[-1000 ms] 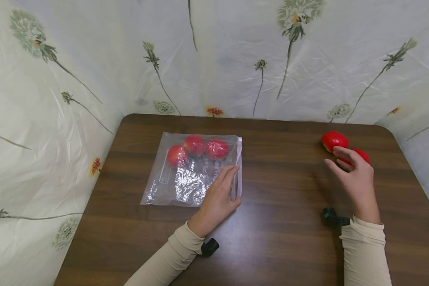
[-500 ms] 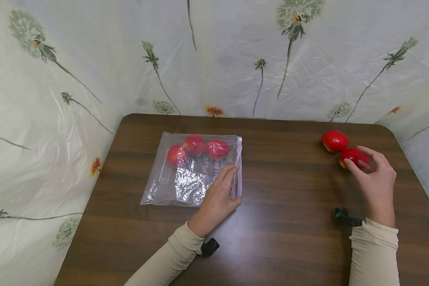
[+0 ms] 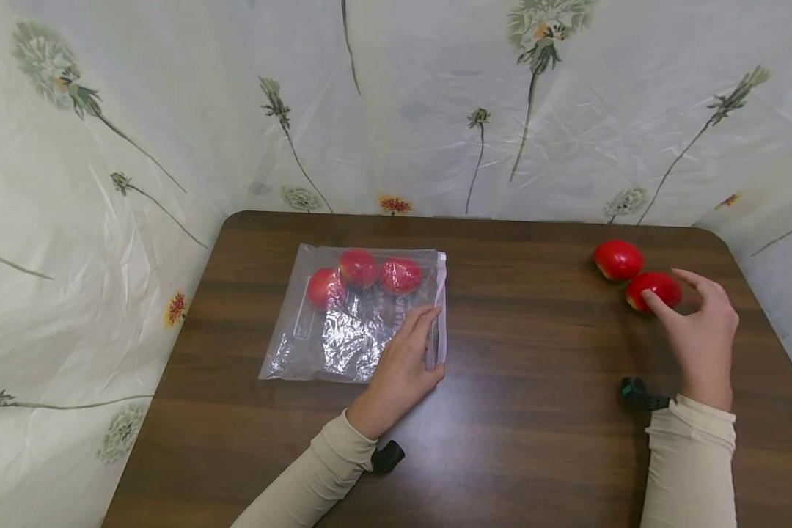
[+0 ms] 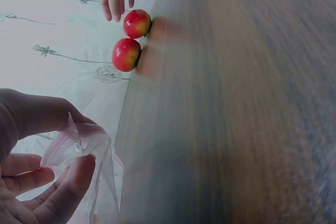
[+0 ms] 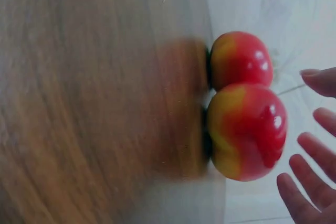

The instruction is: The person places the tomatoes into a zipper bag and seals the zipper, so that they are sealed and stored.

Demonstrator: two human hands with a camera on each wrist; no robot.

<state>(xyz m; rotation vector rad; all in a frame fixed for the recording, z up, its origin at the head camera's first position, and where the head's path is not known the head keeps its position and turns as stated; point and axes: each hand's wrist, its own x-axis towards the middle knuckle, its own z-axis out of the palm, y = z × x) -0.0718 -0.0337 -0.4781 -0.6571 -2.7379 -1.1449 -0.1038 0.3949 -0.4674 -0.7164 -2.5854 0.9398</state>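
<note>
Fingers parted and grasping nothing, your right hand [image 3: 699,334], the closer of the two, hovers by the near fruit [image 3: 652,292], just ahead and left of its palm, while your left hand [image 3: 396,370], well apart, holds the bag [image 3: 356,330] at its mouth.

On the table [image 3: 521,418], the bag [image 3: 290,326] lies at the fingers of the left hand [image 3: 399,370], mostly to their left, with three fruits [image 3: 359,268] in it, ahead of these fingers; the nearer fruit [image 3: 656,290] is just left of the right hand [image 3: 702,330] and its fingers, the farther fruit [image 3: 618,259] behind it
</note>
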